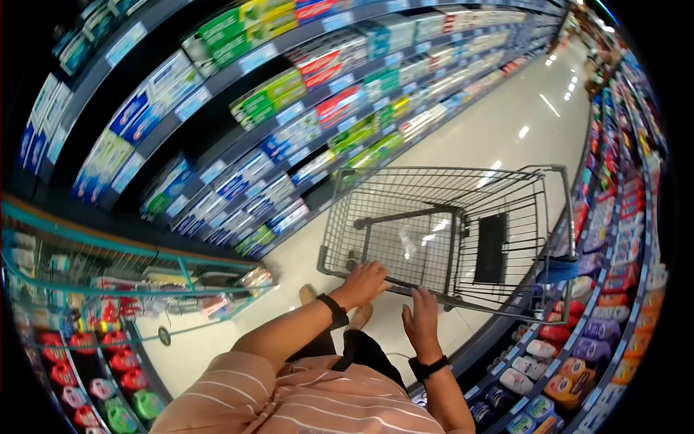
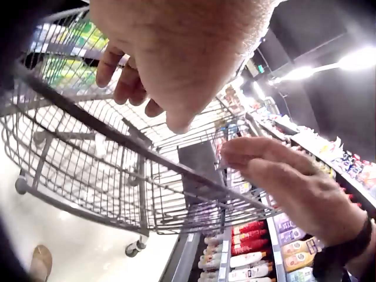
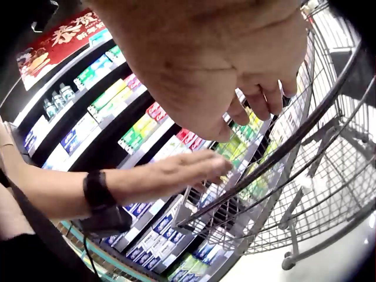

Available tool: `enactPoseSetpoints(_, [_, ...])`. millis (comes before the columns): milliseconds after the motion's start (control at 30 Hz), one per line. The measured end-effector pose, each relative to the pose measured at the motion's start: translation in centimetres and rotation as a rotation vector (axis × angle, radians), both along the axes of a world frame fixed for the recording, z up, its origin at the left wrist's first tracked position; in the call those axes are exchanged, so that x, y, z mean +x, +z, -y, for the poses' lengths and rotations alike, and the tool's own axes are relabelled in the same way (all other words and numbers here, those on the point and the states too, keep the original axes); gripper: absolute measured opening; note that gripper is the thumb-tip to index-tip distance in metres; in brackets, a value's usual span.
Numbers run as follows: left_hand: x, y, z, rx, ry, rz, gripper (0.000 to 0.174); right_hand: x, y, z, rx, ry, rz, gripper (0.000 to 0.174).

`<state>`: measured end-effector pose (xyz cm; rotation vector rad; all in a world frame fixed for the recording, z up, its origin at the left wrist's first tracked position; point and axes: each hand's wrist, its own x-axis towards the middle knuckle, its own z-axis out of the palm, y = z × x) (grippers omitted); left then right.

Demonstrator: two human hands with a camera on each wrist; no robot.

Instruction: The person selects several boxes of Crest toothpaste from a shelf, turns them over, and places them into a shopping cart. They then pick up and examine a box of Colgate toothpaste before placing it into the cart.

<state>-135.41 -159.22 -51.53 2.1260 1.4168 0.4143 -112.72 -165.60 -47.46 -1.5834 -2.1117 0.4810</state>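
Note:
A grey wire shopping cart (image 1: pixel 405 192) stands in front of the person, with its near rim (image 2: pixel 111 132) closest to the body. The left hand (image 1: pixel 365 283) is over this rim, palm down, its fingers loosely bent in the left wrist view. Just right of it, the right hand (image 1: pixel 423 315) is raised beside the same rim with its fingers extended. In the right wrist view the right hand's fingers (image 3: pixel 258 103) hang loosely near the rim, with the left hand (image 3: pixel 182 167) beyond, fingers straight. Neither hand grips anything.
Shelves of boxed toothpaste (image 1: pixel 163 94) line the left side. Bottles (image 1: pixel 571 376) fill the shelves at right. A teal-railed cart (image 1: pixel 94 249) holding goods stands at left, near red bottles (image 1: pixel 130 359). The tiled floor (image 1: pixel 506 123) runs up the aisle.

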Motion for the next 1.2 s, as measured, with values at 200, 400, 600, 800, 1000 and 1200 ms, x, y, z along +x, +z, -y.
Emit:
enactPoseSetpoints(200, [-16.7,-0.9,-1.7,0.066,0.499,-0.046,0.044,-5.2,-3.8,-2.6,-0.057,0.197,0.182,0.059])
enactPoseSetpoints(400, [-30.5,1.3,-1.7,-0.024,0.849,-0.027,0.054,-4.1,-5.9,-4.8,-0.079,0.199,0.293,0.029])
enactPoseSetpoints(600, [-35.3,2.6,-5.4,0.136,0.869,-0.057,0.053,-2.8,-6.1,-7.4,-0.111,0.200,0.338,0.028])
enactPoseSetpoints(800, [-36.6,3.9,-9.2,0.229,0.885,-0.114,0.053,-4.7,-5.1,-7.4,-0.101,0.054,0.414,0.029])
enactPoseSetpoints(1000, [-41.9,5.1,-6.4,0.163,0.950,-0.430,0.060,-8.7,-4.2,-5.2,-0.109,0.118,0.317,0.036])
enactPoseSetpoints(1200, [-47.9,4.4,-4.7,-0.178,0.989,-0.625,0.064,-12.7,-5.3,-4.5,-0.197,0.125,0.359,0.029])
